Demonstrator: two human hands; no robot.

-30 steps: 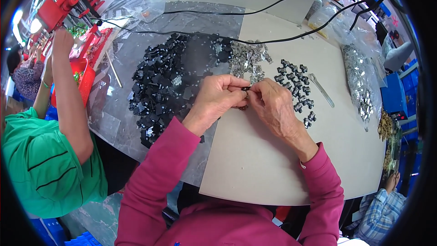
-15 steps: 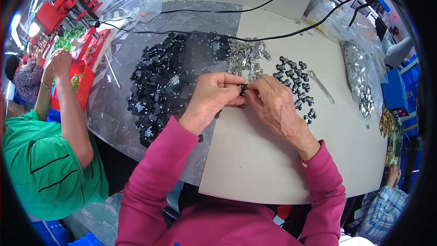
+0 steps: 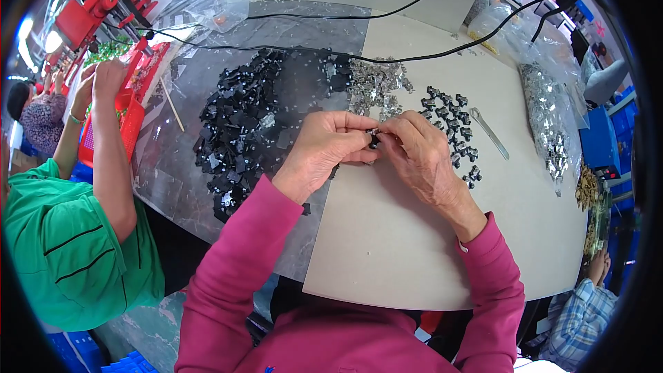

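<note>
A small black part (image 3: 374, 139) is pinched between the fingertips of both hands, over the middle of the table. My left hand (image 3: 327, 146) grips it with thumb and fingers, and my right hand (image 3: 420, 155) closes on it from the other side. Fingers hide most of its shape. Just beyond the hands lies a heap of small shiny metal pieces (image 3: 375, 81). To the right, several black parts with metal bits (image 3: 450, 121) are spread in loose rows. A large pile of flat black pieces (image 3: 238, 124) covers the table left of my left hand.
Metal tweezers (image 3: 489, 134) lie right of the black parts. A clear bag of shiny pieces (image 3: 547, 121) rests at the right edge. Black cables (image 3: 324, 53) cross above the table's far side. A co-worker in green (image 3: 76, 242) sits at left beside a red basket (image 3: 130, 128).
Both hands stay together on the black part, with small finger shifts. At left, the co-worker's hands have moved slightly.
</note>
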